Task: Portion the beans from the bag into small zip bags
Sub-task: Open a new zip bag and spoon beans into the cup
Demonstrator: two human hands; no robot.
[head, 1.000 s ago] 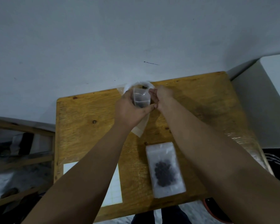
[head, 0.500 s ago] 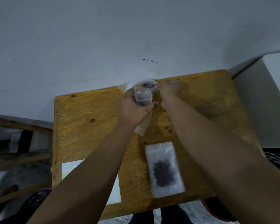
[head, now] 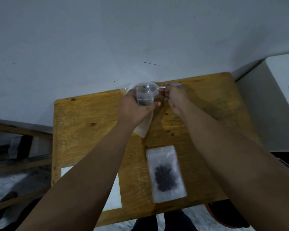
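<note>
At the far edge of the wooden table [head: 83, 130], against the grey wall [head: 107, 47], the left hand [head: 133, 109] grips a clear bag [head: 144, 95] holding dark beans [head: 143, 102], the right hand [head: 175, 97] pinches a thin clear handle [head: 161, 87] at its mouth, and a filled zip bag [head: 165, 172] lies flat nearer.

A worn yellowish wooden table [head: 83, 130] is set against a plain grey-white wall [head: 107, 39] marked by a short dark streak [head: 151, 64], flanked by a white cabinet [head: 277, 100] and wooden rails [head: 20, 130], with dimly lit mottled floor [head: 5, 185] below.
</note>
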